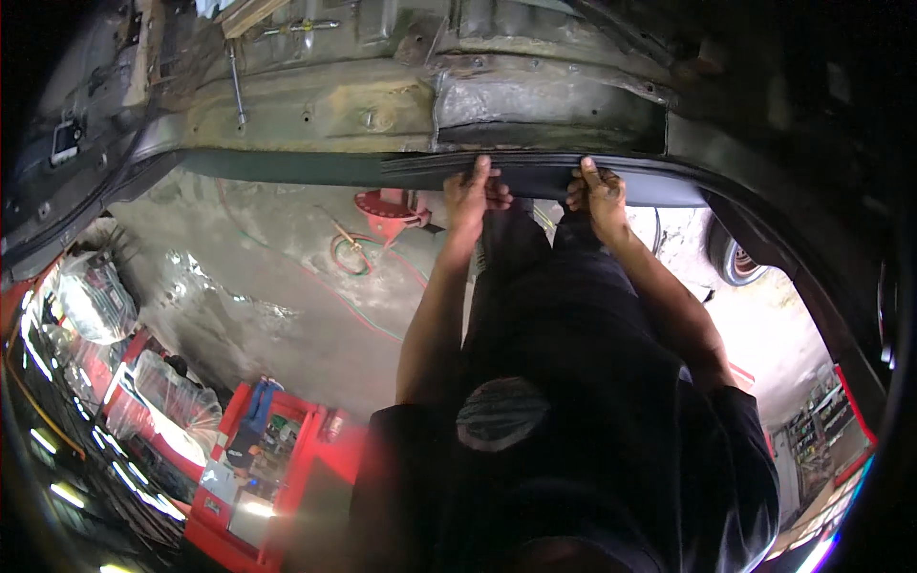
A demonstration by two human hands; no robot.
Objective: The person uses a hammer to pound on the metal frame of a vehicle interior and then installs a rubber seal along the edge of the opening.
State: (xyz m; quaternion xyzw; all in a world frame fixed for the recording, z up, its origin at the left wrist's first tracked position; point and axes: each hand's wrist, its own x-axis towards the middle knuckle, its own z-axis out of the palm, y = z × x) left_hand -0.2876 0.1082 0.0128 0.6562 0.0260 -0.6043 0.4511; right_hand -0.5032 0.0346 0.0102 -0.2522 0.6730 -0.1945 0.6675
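In the head view, the black strip (535, 162) you are handling runs along the lower edge of the car body (315, 115), its middle near 1 o'clock. The work looks part-way: the strip lies lengthwise against that edge, but whether any stretch is fastened does not show. Just above it, between 12 and 1 o'clock, a grey metal patch (535, 100) is uncovered.

Your left hand (467, 198) is at 12 o'clock, its thumb pointing up and touching the strip, the other fingers half-curled below. Your right hand (606, 198), toward 2 o'clock, mirrors it, thumb up at the strip, fingers bent inward. You cannot tell here whether either hand pinches the strip or only presses it.
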